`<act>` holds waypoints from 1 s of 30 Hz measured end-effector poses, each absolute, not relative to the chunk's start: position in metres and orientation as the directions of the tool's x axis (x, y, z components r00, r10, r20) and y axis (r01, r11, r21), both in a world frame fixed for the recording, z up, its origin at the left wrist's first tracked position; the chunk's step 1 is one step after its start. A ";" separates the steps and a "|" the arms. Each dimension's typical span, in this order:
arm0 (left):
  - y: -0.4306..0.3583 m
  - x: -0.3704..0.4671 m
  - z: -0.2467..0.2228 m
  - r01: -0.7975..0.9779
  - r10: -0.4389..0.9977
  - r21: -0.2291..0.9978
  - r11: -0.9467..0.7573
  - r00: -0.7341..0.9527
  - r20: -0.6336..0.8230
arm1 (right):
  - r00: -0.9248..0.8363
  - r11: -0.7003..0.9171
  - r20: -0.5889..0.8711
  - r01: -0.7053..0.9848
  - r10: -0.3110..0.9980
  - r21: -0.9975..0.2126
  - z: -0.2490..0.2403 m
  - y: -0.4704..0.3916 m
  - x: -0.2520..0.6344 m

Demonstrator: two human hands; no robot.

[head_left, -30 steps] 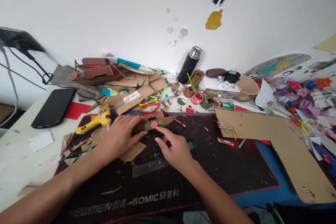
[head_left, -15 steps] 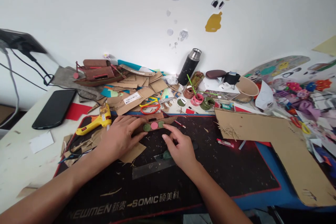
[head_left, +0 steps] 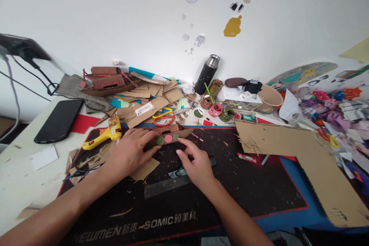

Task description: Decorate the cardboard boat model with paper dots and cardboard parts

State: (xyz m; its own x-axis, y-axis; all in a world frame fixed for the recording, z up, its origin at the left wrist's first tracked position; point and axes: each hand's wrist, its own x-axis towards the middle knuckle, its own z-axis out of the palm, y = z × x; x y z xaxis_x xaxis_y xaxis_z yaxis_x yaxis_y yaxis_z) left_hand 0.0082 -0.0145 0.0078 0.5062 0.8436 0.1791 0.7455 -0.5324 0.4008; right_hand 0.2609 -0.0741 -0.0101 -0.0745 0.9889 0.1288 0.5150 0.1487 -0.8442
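A small brown cardboard boat [head_left: 170, 129] lies on the black desk mat [head_left: 245, 188], with green, pink and green discs along its near side. My left hand [head_left: 134, 148] is closed around the boat's left end, hiding that part. The index finger of my right hand [head_left: 197, 163] touches the boat's side by the right green disc [head_left: 175, 137]. My right thumb is held apart from that finger, with no object between them. Below the right hand lies a green-handled cutter [head_left: 181, 172], partly covered by it, beside a clear strip [head_left: 165, 187].
A yellow glue gun [head_left: 105, 134] and a phone [head_left: 59, 120] lie to the left. Behind are a larger brown boat model [head_left: 106, 80], cardboard scraps, orange-handled scissors [head_left: 164, 120], open paint jars [head_left: 215, 110] and a black flask [head_left: 206, 73]. An L-shaped cardboard sheet [head_left: 288, 140] lies right.
The view has shifted slightly. My right hand has moved a little, uncovering more of the green-handled cutter. My left hand stays on the boat.
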 end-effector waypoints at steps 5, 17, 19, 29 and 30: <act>-0.016 0.010 0.011 0.754 0.868 0.437 -0.491 0.465 0.173 | -0.068 0.154 0.139 0.499 0.988 -0.853 -0.011 -0.074 0.262; -0.016 0.008 0.007 0.746 0.856 0.425 -0.513 0.481 0.191 | -0.053 0.169 0.165 0.504 0.985 -0.847 -0.013 -0.074 0.262; -0.016 0.006 0.005 0.749 0.855 0.416 -0.516 0.477 0.202 | -0.038 0.175 0.180 0.488 0.983 -0.855 -0.013 -0.074 0.263; -0.009 -0.042 0.054 0.786 0.943 0.528 -0.322 0.216 0.254 | 0.008 0.218 0.247 0.445 0.969 -0.869 -0.012 -0.077 0.263; -0.007 -0.051 0.062 0.818 0.966 0.528 -0.228 0.122 0.229 | 0.012 0.215 0.246 0.448 0.969 -0.868 -0.011 -0.077 0.264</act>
State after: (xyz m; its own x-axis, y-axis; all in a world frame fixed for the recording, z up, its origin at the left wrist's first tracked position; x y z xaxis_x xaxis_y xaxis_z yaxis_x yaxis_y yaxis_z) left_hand -0.0507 -0.0070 0.0625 0.1220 0.9658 0.2287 0.8177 -0.2284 0.5284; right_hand 0.2637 -0.0771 -0.0114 0.0124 0.9691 0.2464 0.4482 0.2149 -0.8677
